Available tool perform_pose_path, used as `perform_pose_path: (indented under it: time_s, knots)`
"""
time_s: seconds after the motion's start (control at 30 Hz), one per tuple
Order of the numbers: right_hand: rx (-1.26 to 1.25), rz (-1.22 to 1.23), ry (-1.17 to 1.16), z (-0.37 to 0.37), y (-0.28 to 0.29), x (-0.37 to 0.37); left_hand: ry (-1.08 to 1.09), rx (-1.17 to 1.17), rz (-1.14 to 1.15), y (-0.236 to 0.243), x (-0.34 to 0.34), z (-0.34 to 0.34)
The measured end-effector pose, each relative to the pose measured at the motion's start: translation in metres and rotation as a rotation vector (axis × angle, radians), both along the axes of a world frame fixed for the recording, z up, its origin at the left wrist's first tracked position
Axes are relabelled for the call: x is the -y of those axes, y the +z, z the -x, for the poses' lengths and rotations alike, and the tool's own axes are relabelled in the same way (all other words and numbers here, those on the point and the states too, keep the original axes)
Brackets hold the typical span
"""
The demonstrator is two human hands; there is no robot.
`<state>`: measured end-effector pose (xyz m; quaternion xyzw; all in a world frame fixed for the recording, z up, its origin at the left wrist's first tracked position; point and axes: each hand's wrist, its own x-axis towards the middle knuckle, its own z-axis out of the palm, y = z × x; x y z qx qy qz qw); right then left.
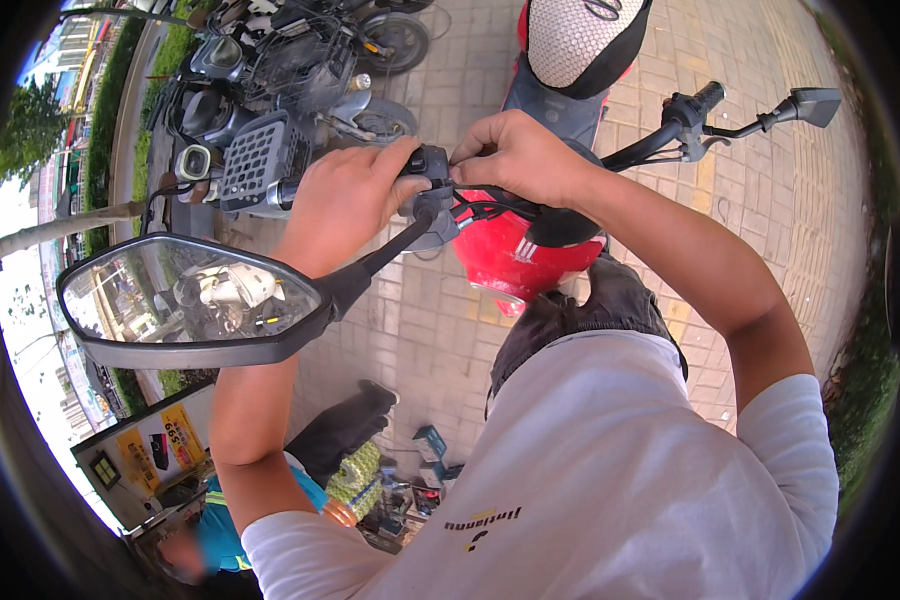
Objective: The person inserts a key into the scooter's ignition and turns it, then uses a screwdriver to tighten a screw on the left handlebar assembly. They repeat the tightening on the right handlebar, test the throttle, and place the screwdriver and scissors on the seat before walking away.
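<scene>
A red scooter [515, 250] stands before me, its handlebar running across my view. My left hand [348, 190] is closed at the left end of the bar, with thumb and fingers on either side of the black switch housing [429, 165]. Close beside that housing is my right hand [518, 155], its fingers curled and pinched together. Whatever those fingertips hold, if anything, is too small to make out. Black cables [485, 205] run from the housing toward the middle of the bar. A rear-view mirror [195, 295] on a black stem juts out below my left hand.
Parked two-wheelers, one with a grey plastic basket [262, 160], stand at the far left. The bar's right grip [710, 97] and another mirror [815, 105] stick out to the right. A person in a teal top [225, 520] is at lower left, near boxes [430, 443] on the paving.
</scene>
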<state>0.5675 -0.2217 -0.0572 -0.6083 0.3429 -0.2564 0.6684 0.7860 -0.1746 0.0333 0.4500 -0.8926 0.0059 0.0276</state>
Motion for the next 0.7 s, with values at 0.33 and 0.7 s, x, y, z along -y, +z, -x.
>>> perform_pose_path:
  time_s: [0.33, 0.7]
  knots:
    - [0.039, -0.11, -0.04, 0.001, 0.003, -0.006, 0.011, -0.024, -0.05, 0.0, -0.002, 0.001]
    - [0.211, 0.001, -0.062, -0.001, -0.017, -0.014, 0.034, -0.085, -0.421, 0.012, 0.016, 0.005]
